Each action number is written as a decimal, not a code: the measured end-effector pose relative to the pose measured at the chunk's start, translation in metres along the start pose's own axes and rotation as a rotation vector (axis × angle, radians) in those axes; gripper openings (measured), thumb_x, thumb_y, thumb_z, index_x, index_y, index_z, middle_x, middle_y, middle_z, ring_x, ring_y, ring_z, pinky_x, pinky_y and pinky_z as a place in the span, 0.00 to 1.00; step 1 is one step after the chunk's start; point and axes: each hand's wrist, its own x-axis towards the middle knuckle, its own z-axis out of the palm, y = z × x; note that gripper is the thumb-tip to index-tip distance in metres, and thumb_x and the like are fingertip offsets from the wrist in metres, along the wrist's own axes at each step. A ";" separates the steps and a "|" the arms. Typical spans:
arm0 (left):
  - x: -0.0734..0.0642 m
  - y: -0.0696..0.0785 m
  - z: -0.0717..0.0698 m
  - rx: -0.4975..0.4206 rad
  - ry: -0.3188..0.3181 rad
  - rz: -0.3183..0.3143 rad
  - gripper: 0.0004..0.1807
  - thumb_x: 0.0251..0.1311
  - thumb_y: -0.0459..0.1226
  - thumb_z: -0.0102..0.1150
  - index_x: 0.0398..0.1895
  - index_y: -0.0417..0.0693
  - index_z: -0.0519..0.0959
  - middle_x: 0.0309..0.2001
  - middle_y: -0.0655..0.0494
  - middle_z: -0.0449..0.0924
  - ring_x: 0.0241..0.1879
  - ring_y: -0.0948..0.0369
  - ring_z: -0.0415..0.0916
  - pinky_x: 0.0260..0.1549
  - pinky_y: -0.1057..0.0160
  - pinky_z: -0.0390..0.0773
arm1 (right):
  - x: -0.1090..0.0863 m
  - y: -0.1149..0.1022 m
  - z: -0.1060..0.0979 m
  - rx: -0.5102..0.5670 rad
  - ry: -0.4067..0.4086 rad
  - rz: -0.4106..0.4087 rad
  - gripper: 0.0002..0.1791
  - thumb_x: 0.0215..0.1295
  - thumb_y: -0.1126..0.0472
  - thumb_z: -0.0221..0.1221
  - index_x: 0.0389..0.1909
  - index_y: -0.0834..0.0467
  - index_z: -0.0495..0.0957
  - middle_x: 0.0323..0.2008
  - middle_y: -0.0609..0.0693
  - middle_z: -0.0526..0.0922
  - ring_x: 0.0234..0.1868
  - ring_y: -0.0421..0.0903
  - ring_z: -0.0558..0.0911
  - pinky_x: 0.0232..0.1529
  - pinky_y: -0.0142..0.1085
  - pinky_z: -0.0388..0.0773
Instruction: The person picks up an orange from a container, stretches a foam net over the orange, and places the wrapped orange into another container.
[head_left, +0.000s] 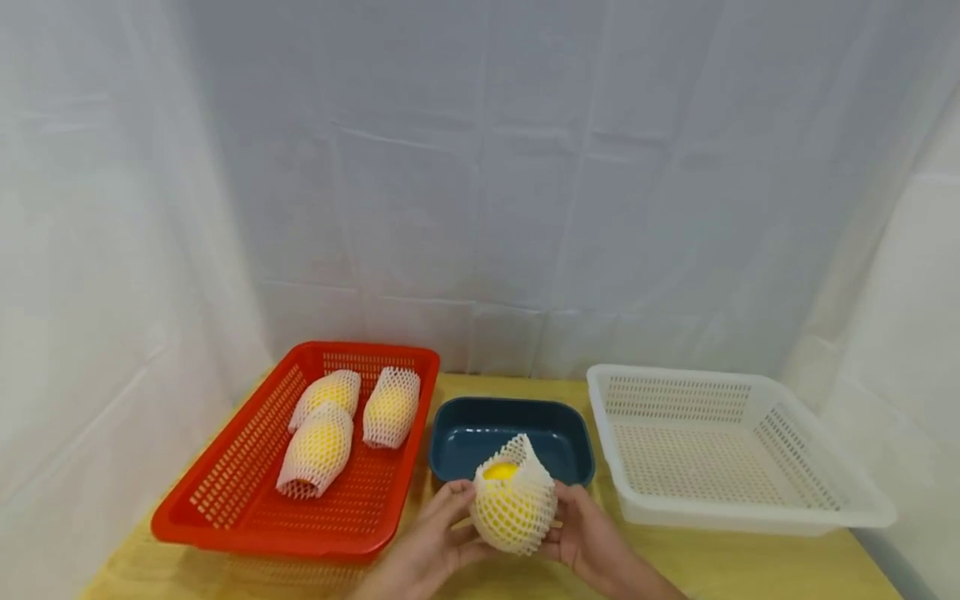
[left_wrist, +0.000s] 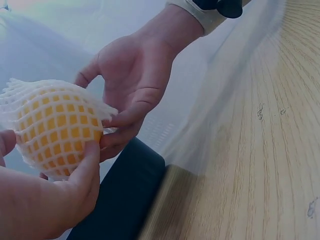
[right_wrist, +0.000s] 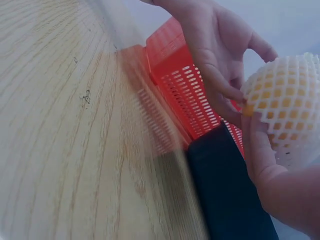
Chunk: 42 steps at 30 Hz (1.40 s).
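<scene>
A yellow fruit (head_left: 513, 504) in a white foam net sleeve is held between both hands, above the front edge of the dark blue basin (head_left: 510, 407). My left hand (head_left: 444, 533) grips its left side, thumb and fingertips on the net; in the left wrist view this hand (left_wrist: 55, 200) is nearest the camera. From the other side my right hand (head_left: 588, 533) holds the fruit, and the right wrist view shows that hand (right_wrist: 287, 185) with fingers at its lower end. The sleeve's top gapes, with bare yellow skin showing. The fruit's underside is partly hidden by fingers.
A red basket (head_left: 408, 492) at the left holds three more netted yellow fruits, one of them this netted fruit (head_left: 318, 446). On the right stands a white basket (head_left: 742, 512). All rest on a wooden table (head_left: 720, 558), with white sheeting (head_left: 480, 167) behind and at the sides.
</scene>
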 end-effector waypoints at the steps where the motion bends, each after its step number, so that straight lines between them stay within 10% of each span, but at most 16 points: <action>1: 0.000 -0.001 -0.001 0.002 0.001 0.004 0.15 0.70 0.46 0.52 0.51 0.49 0.63 0.52 0.50 0.67 0.50 0.54 0.73 0.53 0.52 0.77 | 0.000 0.000 -0.001 0.019 -0.013 -0.003 0.20 0.77 0.53 0.32 0.55 0.53 0.70 0.47 0.49 0.77 0.46 0.46 0.80 0.47 0.39 0.79; 11: 0.002 -0.006 -0.006 0.041 -0.036 0.030 0.16 0.67 0.32 0.52 0.53 0.45 0.59 0.45 0.51 0.74 0.43 0.58 0.78 0.47 0.55 0.80 | 0.000 0.003 -0.001 0.004 -0.025 0.016 0.21 0.78 0.49 0.32 0.57 0.51 0.70 0.45 0.50 0.79 0.44 0.46 0.81 0.46 0.40 0.80; 22: -0.001 -0.002 -0.002 -0.054 0.064 -0.116 0.20 0.69 0.48 0.51 0.55 0.44 0.67 0.53 0.45 0.69 0.47 0.54 0.76 0.54 0.52 0.76 | -0.001 0.008 -0.003 -0.058 0.043 0.039 0.25 0.77 0.52 0.39 0.68 0.62 0.58 0.48 0.49 0.79 0.48 0.45 0.80 0.48 0.43 0.79; 26: 0.000 0.002 -0.001 -0.022 0.031 -0.102 0.21 0.68 0.51 0.53 0.52 0.46 0.68 0.52 0.47 0.71 0.47 0.55 0.76 0.53 0.53 0.77 | 0.002 0.006 -0.002 -0.078 0.061 0.046 0.33 0.78 0.52 0.38 0.74 0.67 0.44 0.49 0.48 0.79 0.49 0.43 0.79 0.49 0.42 0.79; 42: -0.002 0.000 0.000 0.060 0.015 -0.064 0.13 0.69 0.46 0.53 0.47 0.52 0.65 0.54 0.47 0.63 0.47 0.53 0.73 0.51 0.50 0.77 | 0.002 0.006 0.005 -0.066 0.109 0.078 0.32 0.76 0.53 0.36 0.74 0.63 0.43 0.54 0.50 0.75 0.51 0.45 0.77 0.52 0.45 0.77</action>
